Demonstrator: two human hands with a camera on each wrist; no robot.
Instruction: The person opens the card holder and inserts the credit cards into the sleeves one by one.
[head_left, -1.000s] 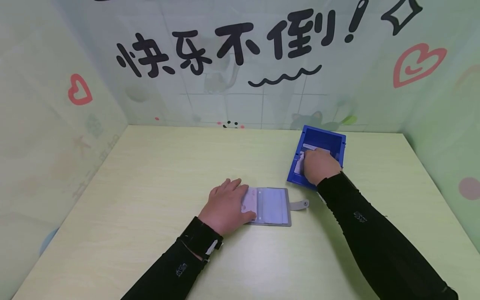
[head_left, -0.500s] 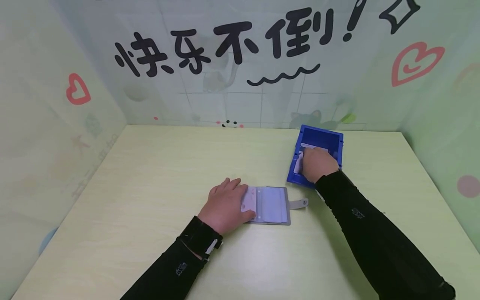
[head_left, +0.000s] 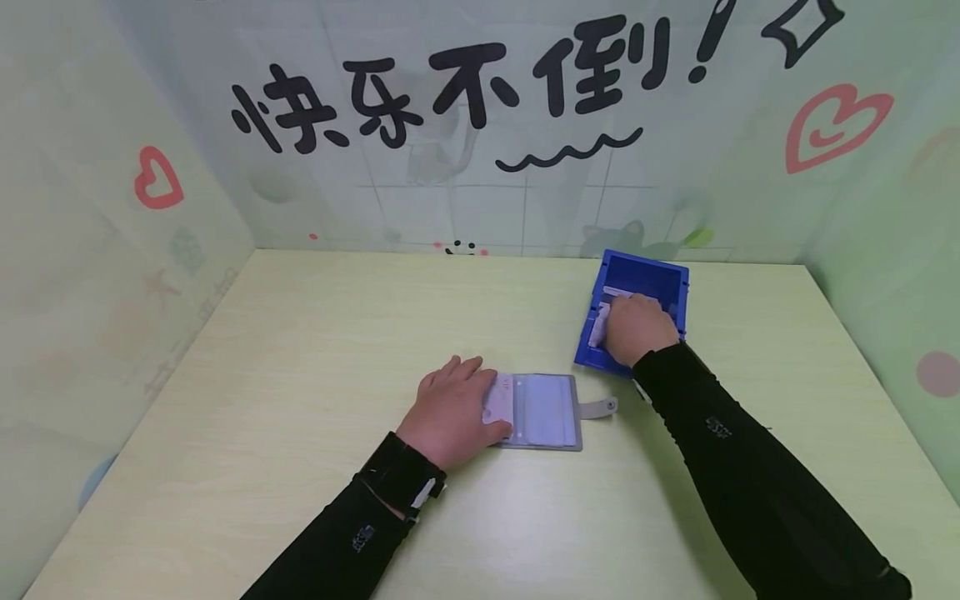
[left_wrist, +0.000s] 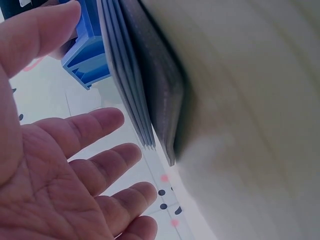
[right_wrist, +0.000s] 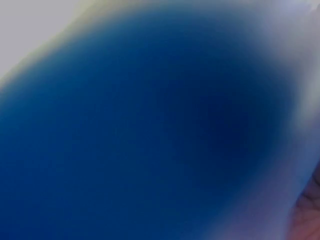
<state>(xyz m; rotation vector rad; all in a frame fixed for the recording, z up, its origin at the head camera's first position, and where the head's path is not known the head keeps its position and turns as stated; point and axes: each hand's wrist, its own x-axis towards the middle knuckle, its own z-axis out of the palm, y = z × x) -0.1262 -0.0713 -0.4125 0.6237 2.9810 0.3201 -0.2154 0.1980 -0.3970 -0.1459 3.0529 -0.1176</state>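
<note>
A small grey card holder (head_left: 576, 433) lies spread on the table, with clear sleeves (head_left: 543, 408) and a snap strap (head_left: 600, 408) pointing right. My left hand (head_left: 453, 412) rests over its left half, fingers loosely extended, thumb at the lower edge by a pinkish card (head_left: 499, 398). The left wrist view shows the stacked sleeve edges (left_wrist: 127, 75) beside the relaxed fingers. Farther right, my right hand (head_left: 641, 325) reaches down into a blue box (head_left: 643, 273) among pale cards (head_left: 598, 327); its fingertips are hidden. Blurred blue box wall (right_wrist: 125, 130) fills most of the right wrist view.
The light wooden table (head_left: 337, 333) runs back to a printed backdrop (head_left: 465, 208) with large black lettering. Backdrop panels also stand at the left (head_left: 97, 292) and right (head_left: 892, 292). The box sits near the table's far edge.
</note>
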